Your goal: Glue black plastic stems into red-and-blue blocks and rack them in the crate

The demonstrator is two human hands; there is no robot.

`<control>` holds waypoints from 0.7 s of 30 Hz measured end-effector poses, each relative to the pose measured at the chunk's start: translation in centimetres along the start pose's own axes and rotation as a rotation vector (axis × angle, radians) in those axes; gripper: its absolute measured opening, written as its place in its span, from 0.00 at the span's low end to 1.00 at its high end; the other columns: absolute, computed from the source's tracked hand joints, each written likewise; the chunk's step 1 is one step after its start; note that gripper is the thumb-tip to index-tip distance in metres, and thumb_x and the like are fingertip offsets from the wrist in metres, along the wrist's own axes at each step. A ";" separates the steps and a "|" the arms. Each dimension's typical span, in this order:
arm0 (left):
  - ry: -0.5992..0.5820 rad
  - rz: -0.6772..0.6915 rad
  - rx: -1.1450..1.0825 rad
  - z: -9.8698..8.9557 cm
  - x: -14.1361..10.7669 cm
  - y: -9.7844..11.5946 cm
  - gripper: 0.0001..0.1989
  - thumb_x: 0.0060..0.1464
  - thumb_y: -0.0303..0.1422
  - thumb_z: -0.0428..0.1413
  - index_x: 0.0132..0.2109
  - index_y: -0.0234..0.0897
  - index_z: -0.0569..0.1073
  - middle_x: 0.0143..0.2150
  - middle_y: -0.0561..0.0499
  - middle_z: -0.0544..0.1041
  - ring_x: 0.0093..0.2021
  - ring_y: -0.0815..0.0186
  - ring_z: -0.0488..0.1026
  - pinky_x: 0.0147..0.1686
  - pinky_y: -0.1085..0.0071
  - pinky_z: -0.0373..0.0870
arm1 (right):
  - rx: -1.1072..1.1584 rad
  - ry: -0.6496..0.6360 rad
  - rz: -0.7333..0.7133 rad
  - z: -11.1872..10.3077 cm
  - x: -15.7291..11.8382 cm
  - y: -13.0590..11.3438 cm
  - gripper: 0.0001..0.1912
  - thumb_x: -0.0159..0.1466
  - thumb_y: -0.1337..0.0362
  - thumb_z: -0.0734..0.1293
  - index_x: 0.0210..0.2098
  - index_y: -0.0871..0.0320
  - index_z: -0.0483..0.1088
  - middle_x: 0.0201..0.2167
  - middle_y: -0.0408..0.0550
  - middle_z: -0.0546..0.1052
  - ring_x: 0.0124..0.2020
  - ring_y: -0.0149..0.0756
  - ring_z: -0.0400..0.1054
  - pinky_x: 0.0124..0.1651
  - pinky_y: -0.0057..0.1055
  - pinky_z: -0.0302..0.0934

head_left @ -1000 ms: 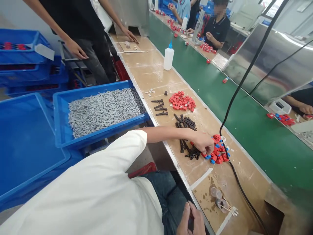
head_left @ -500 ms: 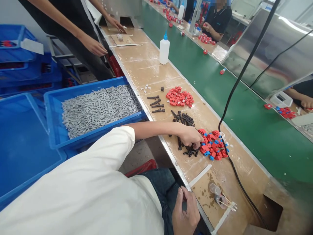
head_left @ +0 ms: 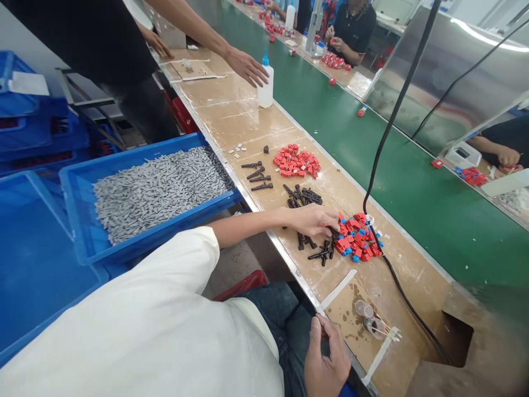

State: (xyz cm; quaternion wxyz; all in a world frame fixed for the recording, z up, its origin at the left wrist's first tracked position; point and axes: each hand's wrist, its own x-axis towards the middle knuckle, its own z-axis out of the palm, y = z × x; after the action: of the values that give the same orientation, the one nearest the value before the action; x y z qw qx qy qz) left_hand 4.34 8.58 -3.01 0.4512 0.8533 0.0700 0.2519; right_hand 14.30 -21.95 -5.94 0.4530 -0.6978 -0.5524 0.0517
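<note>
My left hand [head_left: 312,220] reaches over a pile of black plastic parts [head_left: 306,196], palm down. Its bent fingers close on a dark piece, mostly hidden beneath them, right beside a heap of red and blue plastic pieces [head_left: 357,240]. Low in the view, my right hand [head_left: 326,358] is held near my lap by the table edge. Thumb and forefinger are pressed together there; whatever lies between them is hidden. Several black rod-like parts [head_left: 258,175] lie apart from the pile, near a heap of red pieces [head_left: 295,161].
A blue bin [head_left: 152,242] of grey parts stands at the left. Another person's hand [head_left: 248,66] is at a white bottle [head_left: 265,91]. Small cups [head_left: 374,325] with sticks are at the lower right. A black cable [head_left: 384,138] crosses before the green conveyor [head_left: 330,132].
My left hand has shifted slightly, its fingers lifting a little among the black parts. The other person's arm has stretched across to the white bottle. The whole view has turned slightly.
</note>
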 end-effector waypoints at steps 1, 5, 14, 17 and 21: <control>0.068 -0.050 -0.185 0.3 -0.3 0.2 0.07 0.54 0.34 0.63 0.38 0.35 0.81 0.38 0.45 0.78 0.41 0.62 0.73 0.45 0.68 0.68 | 0.041 0.003 0.083 -0.1 -0.1 -0.1 0.10 0.66 0.59 0.68 0.35 0.59 0.77 0.29 0.49 0.79 0.27 0.34 0.73 0.32 0.28 0.69; 0.220 -0.286 -0.947 3.7 -1.1 1.5 0.27 0.39 0.50 0.71 0.37 0.30 0.79 0.33 0.46 0.78 0.33 0.67 0.75 0.34 0.73 0.70 | 0.212 -0.016 0.355 -0.4 0.0 -0.9 0.15 0.63 0.52 0.70 0.35 0.59 0.78 0.30 0.48 0.79 0.22 0.32 0.71 0.27 0.28 0.69; 0.032 -0.460 -1.367 10.5 -3.7 5.8 0.26 0.38 0.46 0.73 0.37 0.31 0.75 0.31 0.47 0.79 0.30 0.66 0.78 0.28 0.76 0.72 | -0.105 0.574 0.461 -6.6 2.2 -0.2 0.18 0.62 0.51 0.70 0.38 0.60 0.78 0.26 0.47 0.76 0.25 0.34 0.69 0.31 0.30 0.65; -0.116 -0.502 -1.305 11.8 -4.3 5.8 0.25 0.41 0.47 0.71 0.37 0.30 0.76 0.32 0.45 0.80 0.29 0.66 0.78 0.27 0.76 0.71 | -0.284 0.526 0.593 -9.3 2.5 3.3 0.26 0.58 0.45 0.70 0.43 0.62 0.78 0.28 0.48 0.76 0.26 0.33 0.67 0.33 0.31 0.64; -0.190 -0.535 -1.258 13.8 -4.0 5.2 0.27 0.39 0.48 0.72 0.36 0.30 0.76 0.32 0.45 0.80 0.30 0.66 0.78 0.28 0.75 0.71 | -0.204 0.337 0.672 -8.9 2.9 6.5 0.34 0.55 0.40 0.70 0.45 0.65 0.78 0.25 0.48 0.75 0.25 0.33 0.65 0.32 0.31 0.63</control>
State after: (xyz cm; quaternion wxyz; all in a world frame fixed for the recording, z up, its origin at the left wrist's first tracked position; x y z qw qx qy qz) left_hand 7.12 -6.00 -6.72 0.9114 0.4009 0.0789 0.0487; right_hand 25.25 -24.55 -3.94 0.4236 -0.8801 -0.2129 0.0269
